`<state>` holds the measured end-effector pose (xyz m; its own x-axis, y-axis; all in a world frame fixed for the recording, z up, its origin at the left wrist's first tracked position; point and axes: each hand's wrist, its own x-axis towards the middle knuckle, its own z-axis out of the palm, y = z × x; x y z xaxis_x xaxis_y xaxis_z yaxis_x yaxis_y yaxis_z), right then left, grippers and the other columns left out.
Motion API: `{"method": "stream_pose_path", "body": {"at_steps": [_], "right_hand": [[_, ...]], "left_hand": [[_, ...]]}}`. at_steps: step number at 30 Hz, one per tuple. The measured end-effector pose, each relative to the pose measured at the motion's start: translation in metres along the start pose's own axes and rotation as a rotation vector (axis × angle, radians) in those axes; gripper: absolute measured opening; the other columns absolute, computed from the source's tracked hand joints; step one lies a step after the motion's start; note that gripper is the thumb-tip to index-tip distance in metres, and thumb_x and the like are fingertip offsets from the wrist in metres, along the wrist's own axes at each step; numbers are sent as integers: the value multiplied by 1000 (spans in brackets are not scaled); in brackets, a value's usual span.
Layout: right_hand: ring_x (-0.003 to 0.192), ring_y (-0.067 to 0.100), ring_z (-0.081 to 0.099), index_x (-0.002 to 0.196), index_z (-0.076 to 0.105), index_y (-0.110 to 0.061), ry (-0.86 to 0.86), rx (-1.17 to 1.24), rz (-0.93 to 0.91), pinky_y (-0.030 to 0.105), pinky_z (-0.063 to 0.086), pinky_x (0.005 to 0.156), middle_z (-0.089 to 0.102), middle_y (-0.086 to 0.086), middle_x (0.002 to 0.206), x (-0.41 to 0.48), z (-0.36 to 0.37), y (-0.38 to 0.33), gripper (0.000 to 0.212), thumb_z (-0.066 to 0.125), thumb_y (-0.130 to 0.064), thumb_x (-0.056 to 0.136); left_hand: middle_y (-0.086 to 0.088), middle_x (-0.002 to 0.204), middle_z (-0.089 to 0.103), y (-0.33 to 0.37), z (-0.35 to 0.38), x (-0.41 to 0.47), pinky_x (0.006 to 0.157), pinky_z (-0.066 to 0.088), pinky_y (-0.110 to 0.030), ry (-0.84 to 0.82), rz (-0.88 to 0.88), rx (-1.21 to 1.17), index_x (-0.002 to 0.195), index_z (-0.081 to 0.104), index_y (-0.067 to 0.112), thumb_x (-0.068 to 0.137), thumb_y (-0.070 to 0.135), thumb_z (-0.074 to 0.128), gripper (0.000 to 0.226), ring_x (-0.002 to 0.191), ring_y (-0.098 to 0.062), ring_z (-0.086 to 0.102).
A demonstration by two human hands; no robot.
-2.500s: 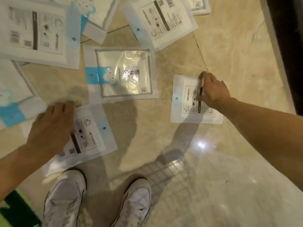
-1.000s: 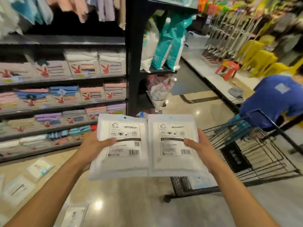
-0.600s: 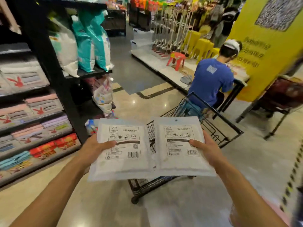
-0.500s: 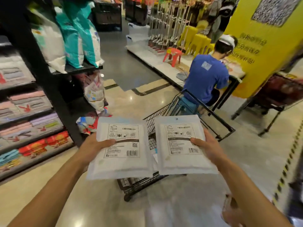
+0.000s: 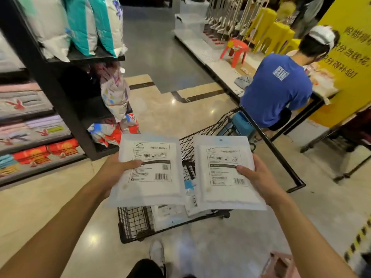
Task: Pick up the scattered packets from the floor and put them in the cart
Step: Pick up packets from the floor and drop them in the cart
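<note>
Flat white plastic packets (image 5: 149, 171), pinched in left grip (image 5: 116, 169) and right grip (image 5: 259, 177), have been brought over the black wire cart (image 5: 134, 221). Release is judged next

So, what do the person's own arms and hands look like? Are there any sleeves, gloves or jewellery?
Both arms are bare as far as the picture shows them: no sleeve appears on the left arm or the right arm. The left hand and the right hand wear no gloves. No watch, bracelet or ring is visible on the wrists or on the fingers that show.
</note>
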<state>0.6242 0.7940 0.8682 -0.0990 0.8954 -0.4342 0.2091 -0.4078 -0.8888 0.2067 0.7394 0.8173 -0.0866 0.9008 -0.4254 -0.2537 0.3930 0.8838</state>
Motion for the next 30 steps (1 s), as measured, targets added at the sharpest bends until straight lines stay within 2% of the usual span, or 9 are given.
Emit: {"method": "stream_pose_path", "body": {"at_steps": [5, 10, 16, 19, 22, 24, 26, 28, 30], "right_hand": [[106, 38, 75, 135, 53, -27, -121, -71, 45, 61, 61, 86, 75, 7, 124, 78, -10, 22, 45, 69, -10, 98], [109, 35, 74, 141, 51, -26, -140, -124, 151, 61, 60, 88, 72, 8, 131, 178, -4, 90, 49, 70, -12, 98], [107, 27, 76, 130, 55, -25, -226, -229, 297, 58, 62, 89, 75, 2, 124, 279, 17, 216, 41, 73, -10, 96], [111, 20, 74, 130, 55, -22, -289, -273, 364, 48, 62, 92, 74, 1, 126, 313, 25, 272, 40, 72, -9, 96], [110, 19, 74, 132, 55, -19, -322, -282, 405, 41, 63, 89, 75, 2, 125, 340, 33, 320, 43, 72, -4, 95], [108, 23, 76, 133, 55, -19, -308, -295, 421, 47, 64, 86, 75, 4, 123, 354, 39, 348, 46, 74, -4, 93], [103, 22, 77, 132, 53, -17, -271, -317, 424, 42, 65, 79, 75, 4, 120, 364, 45, 369, 46, 72, -1, 94], [101, 21, 76, 131, 51, -19, -208, -376, 434, 34, 65, 71, 73, 0, 120, 372, 50, 389, 45, 70, -1, 95], [106, 24, 73, 130, 48, -22, -154, -512, 435, 39, 66, 76, 70, 0, 122, 377, 55, 408, 44, 72, -9, 96]], "left_hand": [[-17, 121, 74, -36, 7, 55, 101, 51, -63, 28, -91, -21, 131, 64, 7, 88, 2, 73, 45, 109, -41, 72], [-16, 126, 72, -104, 9, 108, 95, 56, -62, 9, -204, 8, 136, 60, 8, 80, -6, 78, 61, 113, -39, 70], [-11, 115, 77, -231, 16, 166, 82, 63, -49, 221, -349, 3, 128, 65, 8, 74, -7, 83, 58, 104, -32, 75], [-3, 101, 80, -294, 18, 193, 69, 64, -38, 307, -454, 47, 117, 68, 14, 73, -7, 84, 52, 90, -23, 78], [-3, 100, 79, -350, 15, 217, 76, 65, -47, 363, -534, 88, 114, 68, 14, 70, -5, 87, 52, 89, -22, 78], [1, 94, 79, -375, 14, 230, 75, 64, -46, 380, -550, 125, 106, 69, 17, 70, -5, 87, 46, 87, -19, 78], [2, 98, 79, -395, 15, 240, 76, 65, -44, 389, -544, 163, 109, 70, 16, 71, -4, 87, 47, 88, -17, 77], [4, 101, 76, -411, 16, 247, 73, 64, -35, 380, -540, 247, 113, 69, 15, 73, 0, 87, 46, 87, -12, 75], [7, 100, 72, -421, 19, 250, 67, 58, -25, 386, -534, 372, 114, 66, 15, 77, 6, 87, 43, 86, -9, 71]]}}
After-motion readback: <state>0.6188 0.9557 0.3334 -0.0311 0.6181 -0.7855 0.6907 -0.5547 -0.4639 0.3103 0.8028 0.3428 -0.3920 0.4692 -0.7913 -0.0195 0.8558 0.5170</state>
